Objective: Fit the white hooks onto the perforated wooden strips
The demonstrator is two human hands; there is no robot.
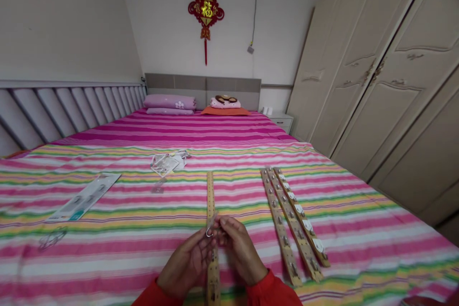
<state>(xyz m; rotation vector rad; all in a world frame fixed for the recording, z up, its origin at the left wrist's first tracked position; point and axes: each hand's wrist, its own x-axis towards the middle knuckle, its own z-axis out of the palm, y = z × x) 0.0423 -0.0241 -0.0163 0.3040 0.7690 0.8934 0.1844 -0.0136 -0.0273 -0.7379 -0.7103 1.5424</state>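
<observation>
A flat blister card (pixel 83 197) lies on the striped bedsheet (pixel 143 229) well to the left, with what look like small metal pieces under its clear front; how many is too small to tell. Farther up the bed, near the middle, sits a loose heap of opened clear packets (pixel 168 162); what they hold cannot be made out. To the right, three wooden strips (pixel 283 229) lie side by side and touching, the outer ones carrying rows of hooks, some white-capped. A crumpled bit of clear plastic (pixel 52 239) lies at the left near the sheet's front edge. A single wooden strip (pixel 210 196) runs straight away from the person, and its near end passes under the hands. The left hand (pixel 186 263) and right hand (pixel 241 251), both in red sleeves, meet above this strip with nothing between them and the camera. Their fingertips close narrowly together on a small metal hook (pixel 209 233), held just over the strip at the point where the two hands touch. Lilac pillows (pixel 169 103) and a cream wardrobe (pixel 376 81) stand beyond.
</observation>
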